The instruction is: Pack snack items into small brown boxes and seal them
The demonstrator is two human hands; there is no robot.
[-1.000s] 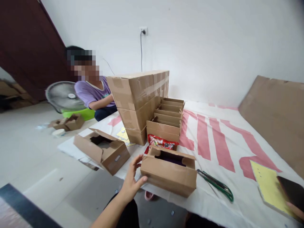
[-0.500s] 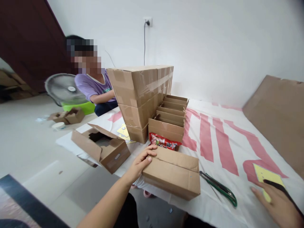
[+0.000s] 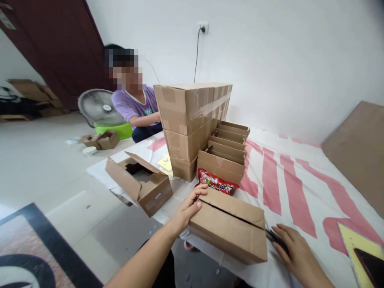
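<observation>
My left hand (image 3: 192, 204) holds the left end of a closed cardboard box (image 3: 229, 222), fingertips and thumb on its top beside the lid seam. The seam shows a dark gap along its length. By the box's right end, my right hand (image 3: 295, 252) is closed around a utility knife (image 3: 274, 237). Much of the knife is hidden under the fingers, and its front end lies close to the box corner. Just behind the box rests a red food packet (image 3: 214, 181) with printed lettering, leaning against the open cartons (image 3: 220, 166).
Taped cartons (image 3: 177, 116) are stacked behind. An open box (image 3: 156, 196) sits at the table's left edge. A dark flat object (image 3: 370, 262) lies at the right on the striped cloth (image 3: 288, 192). Beyond are a person in a purple shirt (image 3: 132, 108) and a fan (image 3: 100, 108).
My right hand has moved left from beside the dark object and taken hold of the utility knife. The box's seam gap looks wider. My left hand stays on the box while the view has shifted.
</observation>
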